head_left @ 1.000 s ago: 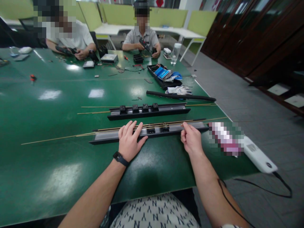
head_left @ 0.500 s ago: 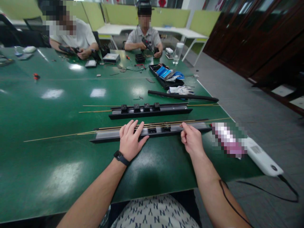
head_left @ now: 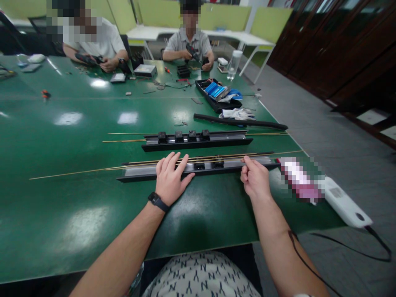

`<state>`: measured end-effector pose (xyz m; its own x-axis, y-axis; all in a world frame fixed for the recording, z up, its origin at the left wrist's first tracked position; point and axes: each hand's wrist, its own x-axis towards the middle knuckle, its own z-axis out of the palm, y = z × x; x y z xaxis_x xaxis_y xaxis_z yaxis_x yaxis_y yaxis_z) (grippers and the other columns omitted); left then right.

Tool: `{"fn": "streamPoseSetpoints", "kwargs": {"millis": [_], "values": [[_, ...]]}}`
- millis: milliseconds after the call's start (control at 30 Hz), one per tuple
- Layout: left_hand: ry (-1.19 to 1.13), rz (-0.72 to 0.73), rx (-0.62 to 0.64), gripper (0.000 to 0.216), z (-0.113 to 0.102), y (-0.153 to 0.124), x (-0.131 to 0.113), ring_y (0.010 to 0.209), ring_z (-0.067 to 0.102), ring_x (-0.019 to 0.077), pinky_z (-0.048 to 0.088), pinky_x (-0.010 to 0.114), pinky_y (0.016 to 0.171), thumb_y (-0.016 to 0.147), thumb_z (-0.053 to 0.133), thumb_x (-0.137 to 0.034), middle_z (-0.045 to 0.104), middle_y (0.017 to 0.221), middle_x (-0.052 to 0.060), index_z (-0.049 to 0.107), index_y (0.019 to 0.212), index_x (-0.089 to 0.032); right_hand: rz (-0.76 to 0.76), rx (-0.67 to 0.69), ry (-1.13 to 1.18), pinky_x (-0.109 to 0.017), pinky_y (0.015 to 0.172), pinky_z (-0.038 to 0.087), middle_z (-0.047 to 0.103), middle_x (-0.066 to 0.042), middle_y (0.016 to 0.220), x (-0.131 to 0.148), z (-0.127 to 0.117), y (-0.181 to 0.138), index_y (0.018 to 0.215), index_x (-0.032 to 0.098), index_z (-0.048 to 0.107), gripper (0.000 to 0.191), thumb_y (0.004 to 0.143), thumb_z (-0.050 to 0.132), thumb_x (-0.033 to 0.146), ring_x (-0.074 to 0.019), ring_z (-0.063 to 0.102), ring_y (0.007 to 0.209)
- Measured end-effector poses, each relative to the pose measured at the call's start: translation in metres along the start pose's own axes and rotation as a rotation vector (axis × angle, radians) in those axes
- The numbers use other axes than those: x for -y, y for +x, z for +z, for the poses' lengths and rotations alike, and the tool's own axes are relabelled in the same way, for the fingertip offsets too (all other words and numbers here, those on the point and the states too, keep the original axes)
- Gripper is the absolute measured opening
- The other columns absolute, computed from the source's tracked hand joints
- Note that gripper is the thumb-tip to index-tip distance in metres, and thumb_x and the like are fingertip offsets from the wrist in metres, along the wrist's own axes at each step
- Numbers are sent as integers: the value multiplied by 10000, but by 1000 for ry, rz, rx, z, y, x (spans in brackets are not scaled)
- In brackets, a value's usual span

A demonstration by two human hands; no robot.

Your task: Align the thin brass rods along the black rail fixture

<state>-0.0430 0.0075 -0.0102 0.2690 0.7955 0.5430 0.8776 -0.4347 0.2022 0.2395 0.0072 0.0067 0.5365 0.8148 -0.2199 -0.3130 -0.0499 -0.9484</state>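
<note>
My left hand (head_left: 171,179) lies over the near black-and-grey channel (head_left: 140,171), its fingers spread across several thin brass-coloured rods (head_left: 210,158). Toward the channel's right end, my right hand (head_left: 256,176) is closed, with thumb and index finger pinching the end of one brass rod. Two black blocks (head_left: 218,161) show in the channel between my hands; whatever is under my left palm is hidden. One long rod (head_left: 69,174) sticks out past the channel's left end onto the table.
A second channel (head_left: 198,144) with several black blocks lies behind. Farther back are a black strip (head_left: 241,121), gloves (head_left: 236,114) and a black tray (head_left: 213,103). A white power strip (head_left: 346,201) is at the right edge. Two people sit across the green table (head_left: 93,231).
My right hand has moved slightly to the right with the pinched rod. My left hand keeps its place on the channel. The view has tilted a little.
</note>
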Motion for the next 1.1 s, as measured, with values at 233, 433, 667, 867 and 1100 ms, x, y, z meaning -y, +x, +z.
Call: {"fn": "streamPoseSetpoints", "kwargs": {"millis": [233, 433, 667, 867, 1100], "values": [[1, 1, -2, 566, -1, 1, -1, 1433, 466, 320, 282, 504, 1191, 947, 625, -505, 575, 1486, 135, 569, 1451, -253, 9, -1, -20, -144, 273, 198, 516, 59, 458, 2, 1, -1, 773, 166, 642, 329, 735, 850, 418, -42, 349, 300], [-16, 1, 3, 574, 1, 1, 0, 1435, 463, 328, 285, 510, 1188, 938, 636, -505, 573, 1488, 137, 567, 1452, -260, -4, 7, -48, -149, 274, 191, 526, 53, 450, 1, 2, -3, 775, 165, 641, 337, 746, 833, 441, -44, 347, 292], [-16, -4, 7, 574, 0, 0, 0, 1435, 462, 325, 276, 509, 1197, 939, 635, -503, 570, 1492, 136, 566, 1454, -259, 15, 105, -63, -145, 277, 198, 529, 52, 456, 0, 4, -6, 839, 141, 686, 373, 728, 848, 458, -40, 349, 293], [-10, -5, 5, 573, -1, 1, -1, 1441, 457, 323, 278, 503, 1197, 941, 631, -505, 568, 1493, 138, 564, 1454, -257, 13, 72, -28, -140, 275, 220, 528, 55, 464, -1, 0, -1, 814, 156, 675, 356, 726, 861, 446, -37, 358, 302], [-23, -13, 10, 577, 0, 0, -1, 1444, 455, 330, 274, 510, 1202, 932, 645, -491, 559, 1502, 140, 563, 1457, -265, -13, 5, -9, -142, 276, 225, 523, 54, 455, -1, -2, 1, 784, 162, 654, 326, 735, 847, 421, -43, 361, 299]]}}
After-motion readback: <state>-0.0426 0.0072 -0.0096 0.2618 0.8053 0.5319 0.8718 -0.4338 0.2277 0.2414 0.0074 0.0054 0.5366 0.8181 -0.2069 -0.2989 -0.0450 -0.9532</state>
